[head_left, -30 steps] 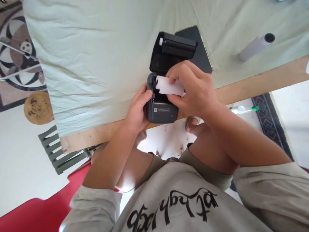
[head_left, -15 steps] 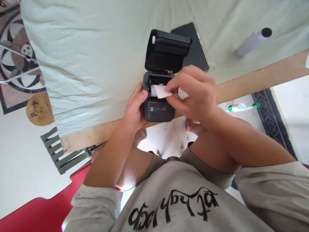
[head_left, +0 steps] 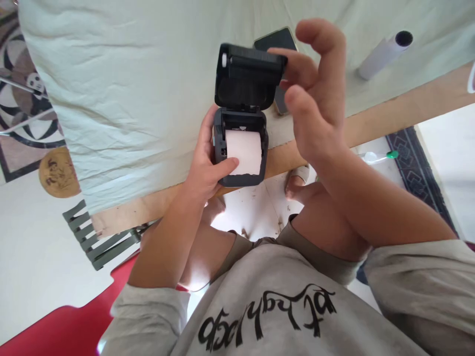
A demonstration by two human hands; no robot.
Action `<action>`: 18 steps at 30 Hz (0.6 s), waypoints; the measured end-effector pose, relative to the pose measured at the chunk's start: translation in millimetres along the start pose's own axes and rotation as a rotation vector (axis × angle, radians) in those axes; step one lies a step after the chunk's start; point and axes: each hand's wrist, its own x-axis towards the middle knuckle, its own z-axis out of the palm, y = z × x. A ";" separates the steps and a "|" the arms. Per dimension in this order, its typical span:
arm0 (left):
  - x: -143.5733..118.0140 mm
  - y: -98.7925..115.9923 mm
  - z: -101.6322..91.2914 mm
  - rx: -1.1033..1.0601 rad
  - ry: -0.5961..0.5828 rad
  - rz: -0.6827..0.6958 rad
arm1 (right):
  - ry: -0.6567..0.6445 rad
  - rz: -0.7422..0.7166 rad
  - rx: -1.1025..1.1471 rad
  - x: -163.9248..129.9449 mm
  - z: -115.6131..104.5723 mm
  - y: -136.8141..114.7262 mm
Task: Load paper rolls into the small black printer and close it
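Left hand (head_left: 208,165) is clamped on the small printer (head_left: 240,148) at the bench (head_left: 371,126) edge, thumb on the paper roll (head_left: 243,152). Right hand (head_left: 315,99), fingers apart, touches the raised lid (head_left: 247,76) at 3 o'clock.

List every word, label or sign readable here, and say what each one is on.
Sweatshirt: black brush-style lettering across the chest, seen upside down; it cannot be read for certain.
Printer: a small pale mark above the paper roll, too small to read.
Round brown disc on the floor: a dark drawn figure, no readable words.
Rug: a panda picture, no text.
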 end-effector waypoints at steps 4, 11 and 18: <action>2.3 -16.1 -10.8 0.042 0.002 0.059 | 0.128 -0.082 0.267 1.3 3.6 11.3; -6.0 1.7 7.9 -0.112 -0.012 0.057 | -0.270 0.059 0.073 -9.2 3.3 13.6; -12.8 6.1 18.5 -0.044 0.217 0.046 | -0.452 0.186 0.300 -11.7 13.1 16.7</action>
